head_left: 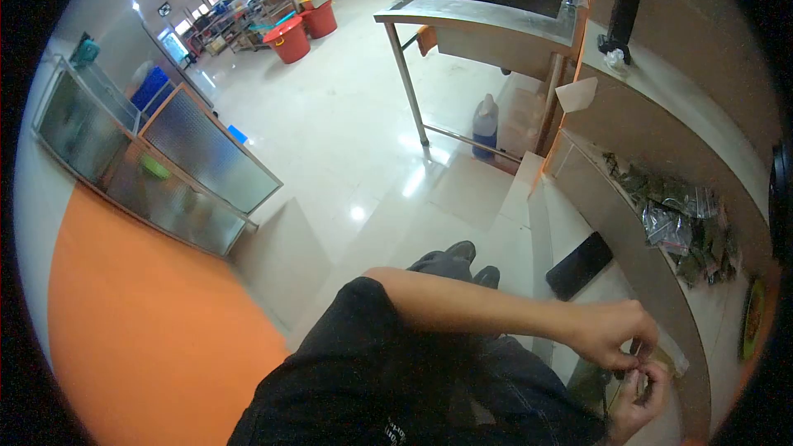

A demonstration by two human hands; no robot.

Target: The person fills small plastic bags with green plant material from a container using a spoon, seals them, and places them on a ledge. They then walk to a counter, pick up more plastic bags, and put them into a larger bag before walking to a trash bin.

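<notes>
My left hand reaches across from the left, its thumb and fingertips pinched together. Just below it, my right hand is closed too, and the fingertips of both hands meet. Between and behind the fingers shows part of what looks like a small clear plastic bag; its contents are mostly hidden. A black phone lies on the pale ledge beyond my left wrist. On the shelf to the right is a pile of small clear bags with dark green contents.
A green-rimmed dish sits at the far right edge. Ahead stands a steel sink with a blue jug under it. Red tubs stand farther back on the tiled floor. A glass-paned partition is at left.
</notes>
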